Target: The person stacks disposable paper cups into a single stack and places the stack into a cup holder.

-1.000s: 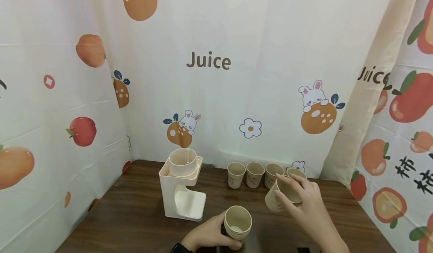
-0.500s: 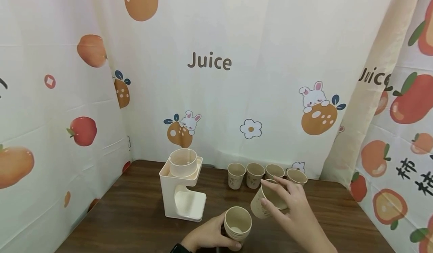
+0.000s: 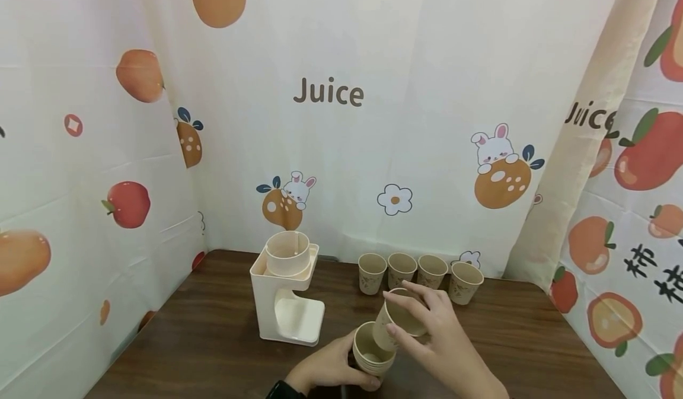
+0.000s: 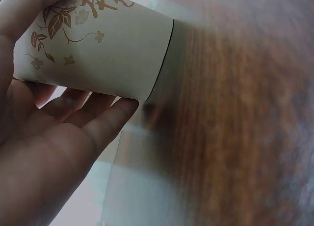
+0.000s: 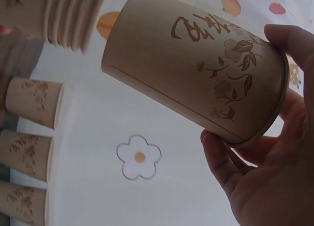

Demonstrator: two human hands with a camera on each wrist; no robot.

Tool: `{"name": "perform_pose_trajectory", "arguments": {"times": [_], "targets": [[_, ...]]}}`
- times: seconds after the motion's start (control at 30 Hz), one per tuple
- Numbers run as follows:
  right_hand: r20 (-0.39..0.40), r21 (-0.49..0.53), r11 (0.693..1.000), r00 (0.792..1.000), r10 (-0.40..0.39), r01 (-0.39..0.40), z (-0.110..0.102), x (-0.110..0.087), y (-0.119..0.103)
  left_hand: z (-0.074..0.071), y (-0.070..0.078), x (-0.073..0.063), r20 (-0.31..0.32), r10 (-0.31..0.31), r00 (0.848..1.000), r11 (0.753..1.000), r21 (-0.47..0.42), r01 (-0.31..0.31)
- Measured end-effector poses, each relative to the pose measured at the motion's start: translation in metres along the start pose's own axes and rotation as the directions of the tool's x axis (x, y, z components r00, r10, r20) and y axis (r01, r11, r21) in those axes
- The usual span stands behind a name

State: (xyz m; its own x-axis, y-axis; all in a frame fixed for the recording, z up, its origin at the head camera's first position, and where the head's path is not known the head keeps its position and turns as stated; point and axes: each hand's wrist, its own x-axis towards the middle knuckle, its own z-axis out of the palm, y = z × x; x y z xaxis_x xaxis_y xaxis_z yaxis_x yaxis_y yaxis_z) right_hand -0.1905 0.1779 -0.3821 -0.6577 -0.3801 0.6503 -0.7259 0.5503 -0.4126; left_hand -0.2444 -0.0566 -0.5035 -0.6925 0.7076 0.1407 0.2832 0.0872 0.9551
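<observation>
Far left, I'm seeing a cream stand sitting on the worktop, and just to its right my left hand is gripping the cup stack, thumb and fingers bending round its side. That nested bundle is looking firmer than any single wall, so I'm trusting a fuller grip there, low beneath the rims. Next along, the loose cup is tilting base-first at the stack's mouth; whether they're touching, I can't tell. My right hand is pinching it by the rim end, fingers spreading only as wide as the cup. It's looking like thin paper: very light, slightly grippy, easily dented, so I'm favouring that stiffer rolled rim and squeezing gently, judging that a hard pinch would oval the mouth. Behind, a row of four cups is standing upright, reaching furthest right.
</observation>
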Motion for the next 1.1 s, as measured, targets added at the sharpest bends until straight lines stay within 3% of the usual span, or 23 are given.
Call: {"name": "perform_pose_trajectory", "arguments": {"times": [0.23, 0.53, 0.83, 1.1], "targets": [[0.019, -0.016, 0.997, 0.997, -0.072, 0.072, 0.014, 0.002, 0.001, -0.001, 0.002, 0.000, -0.005, -0.021, 1.000, 1.000, 0.022, 0.021], [0.067, -0.098, 0.991, 0.994, -0.084, 0.090, 0.025, 0.000, 0.005, 0.000, 0.002, -0.001, -0.020, -0.038, 0.999, 0.998, 0.050, 0.039], [0.170, -0.085, 0.991, 0.982, -0.085, 0.100, 0.038, -0.006, 0.011, 0.001, 0.001, -0.002, -0.016, -0.027, 0.999, 0.998, 0.056, 0.028], [0.282, -0.102, 0.992, 0.959, -0.042, 0.074, 0.044, -0.009, 0.015, 0.000, 0.000, -0.002, 0.000, -0.059, 0.998, 0.996, 0.062, 0.059]]}}
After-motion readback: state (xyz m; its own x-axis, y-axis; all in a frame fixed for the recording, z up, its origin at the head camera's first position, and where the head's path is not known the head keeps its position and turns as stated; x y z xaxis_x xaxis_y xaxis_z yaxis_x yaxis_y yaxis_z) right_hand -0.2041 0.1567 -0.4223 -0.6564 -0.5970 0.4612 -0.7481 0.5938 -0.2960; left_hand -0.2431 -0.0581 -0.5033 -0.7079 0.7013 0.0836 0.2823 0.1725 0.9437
